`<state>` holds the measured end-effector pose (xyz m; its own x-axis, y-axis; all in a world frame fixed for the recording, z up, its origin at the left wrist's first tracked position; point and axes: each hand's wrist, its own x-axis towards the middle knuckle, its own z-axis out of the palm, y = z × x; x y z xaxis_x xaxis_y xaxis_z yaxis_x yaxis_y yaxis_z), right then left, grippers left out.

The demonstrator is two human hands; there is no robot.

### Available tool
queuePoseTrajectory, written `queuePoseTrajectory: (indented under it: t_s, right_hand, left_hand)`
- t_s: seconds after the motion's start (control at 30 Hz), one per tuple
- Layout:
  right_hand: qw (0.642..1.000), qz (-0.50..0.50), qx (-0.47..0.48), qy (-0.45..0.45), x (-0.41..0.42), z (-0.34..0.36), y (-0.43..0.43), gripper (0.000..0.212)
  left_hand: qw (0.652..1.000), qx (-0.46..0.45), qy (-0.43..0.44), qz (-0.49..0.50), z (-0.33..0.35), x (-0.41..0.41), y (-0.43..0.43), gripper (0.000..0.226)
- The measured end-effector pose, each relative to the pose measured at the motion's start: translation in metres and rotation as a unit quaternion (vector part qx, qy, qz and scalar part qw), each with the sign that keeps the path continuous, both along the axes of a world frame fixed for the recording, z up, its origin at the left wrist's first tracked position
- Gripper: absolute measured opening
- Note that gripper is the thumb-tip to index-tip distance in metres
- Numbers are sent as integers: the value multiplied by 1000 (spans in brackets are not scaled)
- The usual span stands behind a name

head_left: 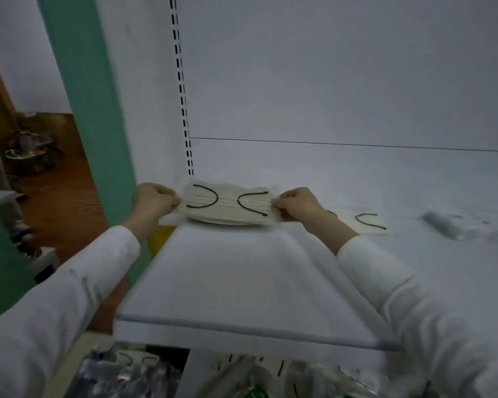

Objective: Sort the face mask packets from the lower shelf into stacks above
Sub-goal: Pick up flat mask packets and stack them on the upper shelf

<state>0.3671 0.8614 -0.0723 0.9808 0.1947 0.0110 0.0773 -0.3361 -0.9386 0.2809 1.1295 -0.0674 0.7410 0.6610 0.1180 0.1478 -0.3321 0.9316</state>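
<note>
While the left hand (153, 198) pinches one end, the right hand (296, 205) pinches the packet stack's (227, 206) other.

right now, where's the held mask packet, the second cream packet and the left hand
held mask packet (227, 203): head view, centre between loops
second cream packet (370, 222): head view, right end
left hand (153, 199): head view, back of hand

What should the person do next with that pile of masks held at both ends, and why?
Probably let go and reach down for more. The left hand and right hand pinch the ends of the mask stack, which seems to lie on the upper shelf already, while more packets wait below.
</note>
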Motion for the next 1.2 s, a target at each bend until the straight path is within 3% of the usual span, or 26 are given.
queuePoseTrajectory:
  t_s: [0.07, 0.17, 0.3, 0.47, 0.57, 0.8, 1.03, 1.2]
  right_hand:
    - [1000, -17, -2, 21, 19, -4, 14, 6]
    - [997, -64, -42, 32, 44, -11, 28, 21]
    - [994, -69, -84, 32, 60, -19, 36, 27]
    - [986, -76, -151, -15, 66, -21, 43, 21]
    - [975, -71, -206, -42, 67, -23, 43, 18]
    - [968, -50, -221, -107, 66, -15, 31, 27]
    - [901, -15, -395, -180, 15, 3, 15, 48]
    - [844, -1, -503, -187, -57, -3, -13, 55]
  left_hand:
    - [1000, 6, 11, 2, -7, 23, 9, 16]
    - [1000, 13, 25, -8, -17, 46, 18, 17]
    - [998, 50, 24, -8, -22, 61, 24, 24]
    - [989, 130, 51, -39, -28, 71, 28, 11]
    - [984, 162, 61, -50, -32, 72, 25, 12]
    - [972, 232, 31, -37, -24, 53, 28, 21]
    - [937, 334, -3, -103, -5, 3, 11, 19]
    - [887, 392, -11, -243, -4, -61, -37, 17]
